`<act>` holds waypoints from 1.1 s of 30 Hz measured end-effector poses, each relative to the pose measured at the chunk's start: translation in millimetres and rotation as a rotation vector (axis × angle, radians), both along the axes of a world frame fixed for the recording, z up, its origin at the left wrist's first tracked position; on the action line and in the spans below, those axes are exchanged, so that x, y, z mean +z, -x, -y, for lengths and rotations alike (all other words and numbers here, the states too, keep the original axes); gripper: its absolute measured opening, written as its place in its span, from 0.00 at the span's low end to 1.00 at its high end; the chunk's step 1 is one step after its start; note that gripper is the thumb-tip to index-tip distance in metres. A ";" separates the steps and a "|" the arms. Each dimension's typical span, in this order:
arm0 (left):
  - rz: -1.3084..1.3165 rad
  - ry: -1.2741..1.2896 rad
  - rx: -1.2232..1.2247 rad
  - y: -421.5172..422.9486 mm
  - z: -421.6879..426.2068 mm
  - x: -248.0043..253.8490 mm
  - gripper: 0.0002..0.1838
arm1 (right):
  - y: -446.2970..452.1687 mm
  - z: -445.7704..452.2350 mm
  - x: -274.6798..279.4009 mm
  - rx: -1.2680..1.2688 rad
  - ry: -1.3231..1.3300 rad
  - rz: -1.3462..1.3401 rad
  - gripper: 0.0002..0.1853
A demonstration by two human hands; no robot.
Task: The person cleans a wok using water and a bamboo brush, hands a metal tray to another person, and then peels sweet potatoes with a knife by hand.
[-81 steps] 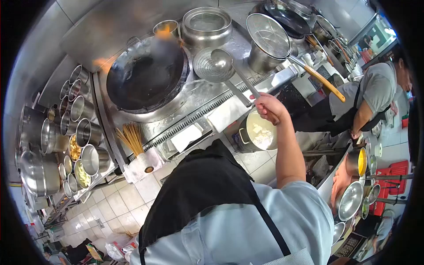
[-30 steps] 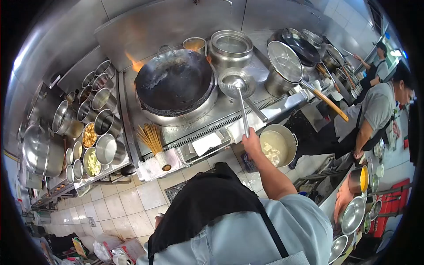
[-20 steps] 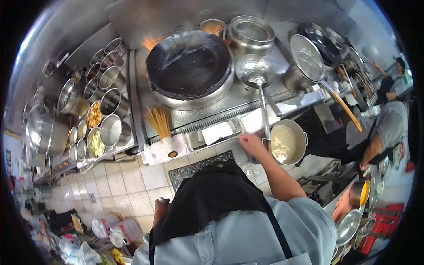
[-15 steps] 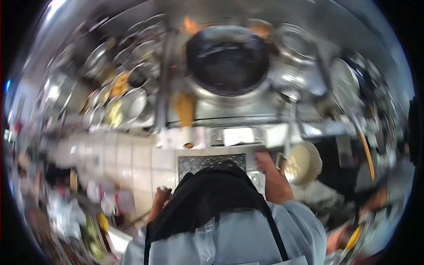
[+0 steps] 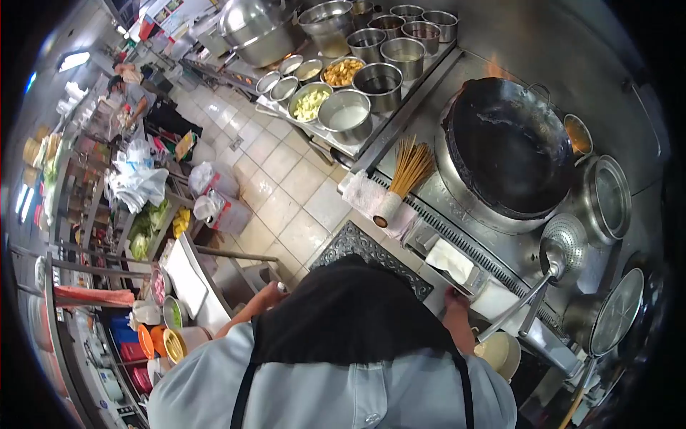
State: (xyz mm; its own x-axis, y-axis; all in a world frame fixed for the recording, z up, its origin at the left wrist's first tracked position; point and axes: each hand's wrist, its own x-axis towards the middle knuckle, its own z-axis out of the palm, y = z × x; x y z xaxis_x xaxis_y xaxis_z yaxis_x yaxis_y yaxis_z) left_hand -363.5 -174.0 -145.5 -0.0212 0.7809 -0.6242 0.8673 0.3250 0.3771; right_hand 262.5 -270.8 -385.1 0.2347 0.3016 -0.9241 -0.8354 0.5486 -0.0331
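left hand [image 5: 270,294] perhaps gripping white item [image 5: 281,287]; right hand [image 5: 456,299] near ladle [image 5: 516,307]

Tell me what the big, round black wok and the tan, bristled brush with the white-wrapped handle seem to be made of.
The wok looks like iron or carbon steel: dark, mostly dull, rim crusted. The brush seems split bamboo, unvarnished, judging by its thin, straw-coloured strands; its white wrap could be cloth or tape.

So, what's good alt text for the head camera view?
Kitchen stove with a large black wok, flames behind it. Below, left hand and right hand show either side of a black apron; metal pots stand upper left.
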 end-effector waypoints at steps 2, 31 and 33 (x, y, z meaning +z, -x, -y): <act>0.042 -0.024 0.050 -0.4 3.4 5.0 0.48 | 0.1 -8.3 18.5 -0.010 0.037 -0.071 0.19; 0.675 -0.535 -0.405 -300.8 -256.0 35.7 0.23 | 33.2 -9.6 37.1 0.640 0.073 0.215 0.18; 0.641 -0.488 -0.305 -280.1 -277.9 -3.4 0.22 | 49.0 -14.0 36.8 0.575 -0.055 0.319 0.19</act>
